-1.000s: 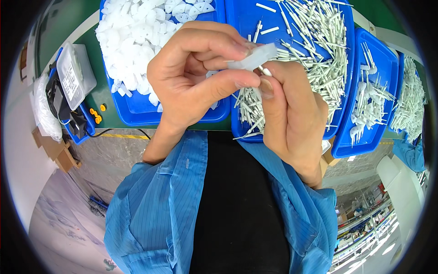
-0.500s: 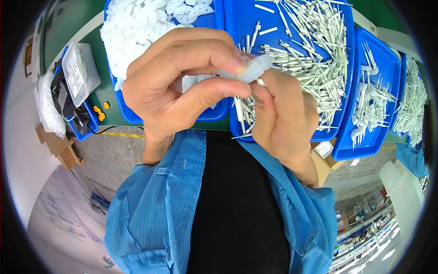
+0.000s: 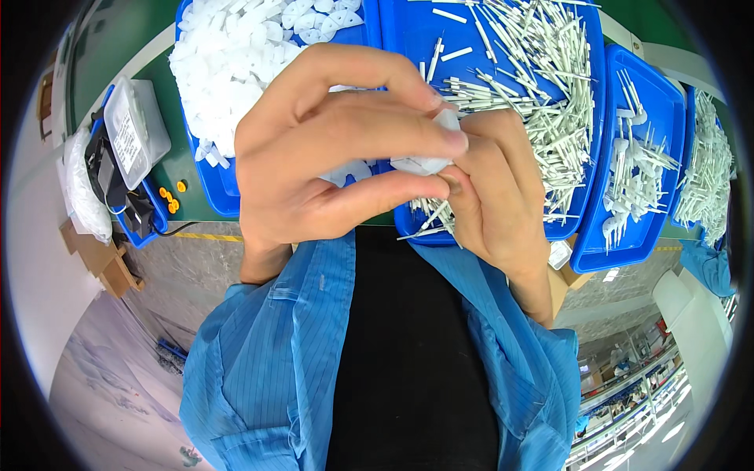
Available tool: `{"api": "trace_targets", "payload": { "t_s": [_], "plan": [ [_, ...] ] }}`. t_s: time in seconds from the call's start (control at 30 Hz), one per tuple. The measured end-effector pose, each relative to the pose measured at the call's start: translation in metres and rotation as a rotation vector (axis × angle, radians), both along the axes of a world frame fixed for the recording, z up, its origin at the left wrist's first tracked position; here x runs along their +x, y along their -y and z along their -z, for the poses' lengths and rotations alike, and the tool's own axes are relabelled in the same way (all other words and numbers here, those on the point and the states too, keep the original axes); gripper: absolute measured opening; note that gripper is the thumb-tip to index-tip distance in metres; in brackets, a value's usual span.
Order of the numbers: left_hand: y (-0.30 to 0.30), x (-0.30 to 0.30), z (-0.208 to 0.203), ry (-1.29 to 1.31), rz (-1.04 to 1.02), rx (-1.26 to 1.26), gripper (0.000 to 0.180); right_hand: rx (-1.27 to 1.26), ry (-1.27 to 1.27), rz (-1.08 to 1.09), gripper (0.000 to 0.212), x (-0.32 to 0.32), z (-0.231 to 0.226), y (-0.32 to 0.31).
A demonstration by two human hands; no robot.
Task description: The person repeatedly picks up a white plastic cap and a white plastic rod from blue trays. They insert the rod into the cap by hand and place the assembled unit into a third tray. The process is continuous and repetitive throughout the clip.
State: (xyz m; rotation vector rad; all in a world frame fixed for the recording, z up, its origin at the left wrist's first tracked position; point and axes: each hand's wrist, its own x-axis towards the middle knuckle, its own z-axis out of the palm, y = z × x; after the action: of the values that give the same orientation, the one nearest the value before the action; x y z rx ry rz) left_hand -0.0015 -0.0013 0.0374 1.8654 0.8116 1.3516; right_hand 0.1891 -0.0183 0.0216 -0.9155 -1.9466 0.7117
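Both hands meet in front of me above the trays. My left hand (image 3: 314, 161) pinches a translucent white plastic piece (image 3: 421, 165) between thumb and fingers, its edges showing around the fingertips. Against the right side of this piece, my right hand (image 3: 503, 192) is closed, its fingertips pressed together; whatever they hold is hidden. Behind the left hand, a blue tray (image 3: 228, 188) bears a heap of similar white plastic pieces (image 3: 228, 71). Thin white sticks with fine metal ends (image 3: 550, 118) fill much of another blue tray (image 3: 412, 47) behind the right hand.
Farther right, a smaller blue tray (image 3: 601, 255) holds sticks joined to white pieces (image 3: 628, 177), with another pile of sticks (image 3: 703, 173) beyond. At left are a clear lidded box (image 3: 145, 129), small yellow parts (image 3: 171, 200) and a bag (image 3: 86, 184) on the green table (image 3: 161, 78).
The left fingers have shifted right and now cover more of the plastic piece, which has turned. A small white tip seen earlier at the right fingertips is now hidden.
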Motion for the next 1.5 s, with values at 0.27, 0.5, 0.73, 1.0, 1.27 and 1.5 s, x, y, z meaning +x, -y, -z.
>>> {"api": "trace_targets", "payload": {
  "t_s": [0.27,0.5,0.73,1.0,1.27,1.5],
  "plan": [
    [0.006,-0.007,0.018,0.093,-0.062,0.036,0.035,-0.091,-0.054,-0.009,0.016,-0.006,-0.006,0.001],
    [0.01,-0.007,0.026,-0.069,-0.254,0.138,0.024,-0.465,-0.074,0.042,0.012,-0.017,-0.023,-0.009],
    [0.016,-0.002,0.025,-0.127,-0.374,0.112,0.026,-0.557,0.264,0.221,0.018,-0.025,-0.024,-0.04],
    [0.009,-0.003,0.032,0.196,-0.252,-0.226,0.027,-0.5,0.408,0.313,0.019,-0.02,0.019,-0.071],
    [0.008,-0.001,0.035,0.553,-0.163,-0.547,0.02,-0.643,-0.325,0.18,0.014,-0.001,-0.02,-0.033],
    [0.004,0.005,0.028,0.548,-0.142,-0.537,0.019,-1.167,-0.838,-0.219,0.017,0.002,-0.025,-0.005]
  ]
}}
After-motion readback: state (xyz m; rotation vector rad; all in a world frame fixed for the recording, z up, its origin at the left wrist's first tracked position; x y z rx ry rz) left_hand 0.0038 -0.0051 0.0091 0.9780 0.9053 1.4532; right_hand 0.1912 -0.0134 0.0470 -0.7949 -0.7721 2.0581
